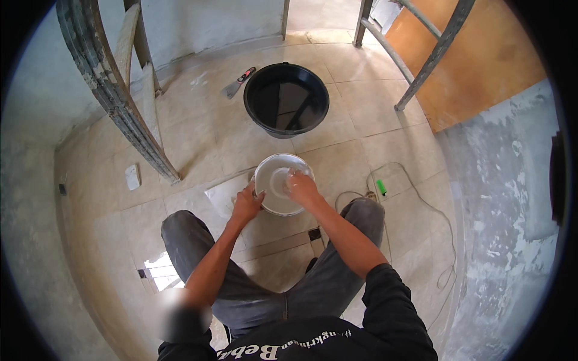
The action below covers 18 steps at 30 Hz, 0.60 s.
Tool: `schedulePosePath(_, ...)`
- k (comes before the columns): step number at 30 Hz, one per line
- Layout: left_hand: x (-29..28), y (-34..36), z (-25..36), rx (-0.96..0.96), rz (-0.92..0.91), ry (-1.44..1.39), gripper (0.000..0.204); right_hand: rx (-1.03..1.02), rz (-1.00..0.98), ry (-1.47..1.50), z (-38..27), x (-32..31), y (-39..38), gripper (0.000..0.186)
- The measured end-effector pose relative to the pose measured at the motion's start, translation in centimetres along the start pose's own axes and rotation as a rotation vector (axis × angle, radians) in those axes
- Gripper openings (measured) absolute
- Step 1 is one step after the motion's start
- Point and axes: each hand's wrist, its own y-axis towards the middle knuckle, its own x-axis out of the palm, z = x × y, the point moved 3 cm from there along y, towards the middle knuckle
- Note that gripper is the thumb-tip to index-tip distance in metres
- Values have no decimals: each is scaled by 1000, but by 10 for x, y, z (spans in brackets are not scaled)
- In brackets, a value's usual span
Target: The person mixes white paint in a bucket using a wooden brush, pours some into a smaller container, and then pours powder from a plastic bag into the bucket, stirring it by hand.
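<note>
Between my knees stands a round white bucket (pixel 265 171), whitish inside, with a paler ring at its bottom. My left hand (pixel 245 203) grips the bucket's left rim, thumb toward the inside and fingers on the outer wall. Inside the right part of the bucket is my right hand (pixel 300 185), its fingers bent and smeared with white. Whatever those fingers hold, if anything, is hidden. A white sheet or bag (pixel 221 195) lies on the floor beside the bucket, partly behind my left hand.
Beyond the bucket sits a black basin (pixel 253 114) of dark liquid, with a putty knife (pixel 239 83) to its left. Scaffold legs (pixel 123 99) stand at left and right (pixel 430 63). A cable (pixel 421 198) and green object (pixel 382 187) lie right; a white block (pixel 132 177) lies left.
</note>
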Motion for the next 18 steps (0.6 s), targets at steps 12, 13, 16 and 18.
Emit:
schedulePosePath(12,5,9,-10,28,58,234,44,-37,124,87,11,6,9,35)
schedulePosePath(13,4,10,-6,56,84,338,47,-24,79,99,12,3,12,35)
schedulePosePath(16,-2,10,5,-77,-26,426,61,6,25,134,10,-11,16,35)
schedulePosePath(18,1,8,8,26,35,430,69,22,17,155,9,-22,16,35)
